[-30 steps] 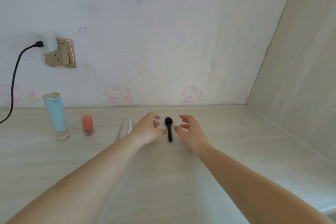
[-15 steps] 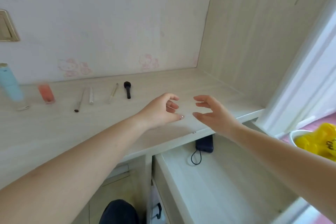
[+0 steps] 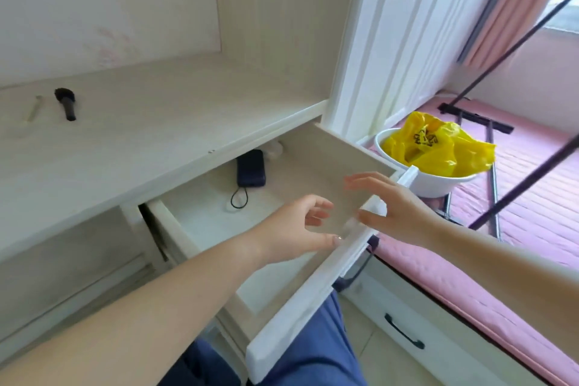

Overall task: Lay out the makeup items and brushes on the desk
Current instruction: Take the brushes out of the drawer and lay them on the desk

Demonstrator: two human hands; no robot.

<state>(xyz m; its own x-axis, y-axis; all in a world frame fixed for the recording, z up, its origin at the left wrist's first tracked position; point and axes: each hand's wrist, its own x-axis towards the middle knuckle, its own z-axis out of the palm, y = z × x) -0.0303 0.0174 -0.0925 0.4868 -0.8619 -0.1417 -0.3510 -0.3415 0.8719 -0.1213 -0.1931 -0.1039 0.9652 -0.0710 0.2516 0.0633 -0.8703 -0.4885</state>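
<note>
Both hands empty, fingers loosely spread: left hand (image 3: 296, 230) and right hand (image 3: 393, 208) hover over open drawer (image 3: 203, 219); a clear item, too blurred to identify, lies between them.

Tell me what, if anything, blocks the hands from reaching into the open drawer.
Nothing visible does. The left hand and right hand hover, holding nothing, over the open drawer, near its front edge. Inside, only a dark blue pouch shows, at the back.
</note>
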